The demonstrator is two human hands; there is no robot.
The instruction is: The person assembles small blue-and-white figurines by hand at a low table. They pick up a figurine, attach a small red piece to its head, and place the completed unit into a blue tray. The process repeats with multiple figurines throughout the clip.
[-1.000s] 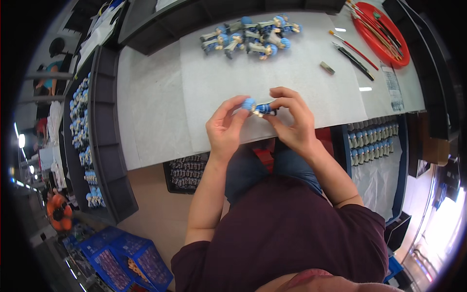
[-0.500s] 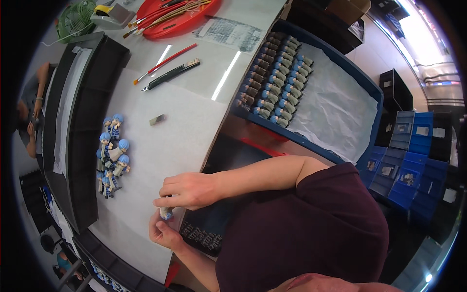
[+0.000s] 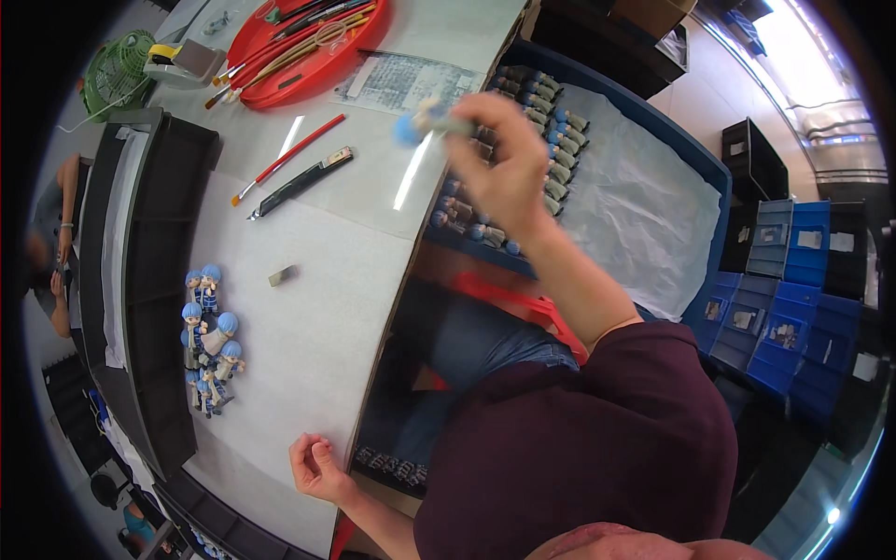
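Note:
My right hand [image 3: 507, 163] is raised over the table's edge, near the blue crate [image 3: 714, 173]. Its fingers are closed on a small figurine [image 3: 425, 121] with blue hair, smeared by motion. Low over the white table [image 3: 308, 364], close to its front edge, is my left hand [image 3: 322, 473]. Its fingers are curled in and no object shows in them. A cluster of blue-haired figurines [image 3: 222, 329] lies on the table's left part. Rows of similar figurines [image 3: 560, 154] fill the left part of the crate, beside crumpled white lining paper.
On the table are a small metallic block [image 3: 283, 275], a black utility knife [image 3: 303, 182], a red paintbrush [image 3: 289, 159] and a red tray [image 3: 308, 79] of brushes. A long black bin [image 3: 168, 280] borders the left. Another person's arm [image 3: 67, 205] shows beyond it.
My right hand has moved away from my left, up and to the right toward the crate, carrying the figurine that was between both hands. My left hand stays low, without it.

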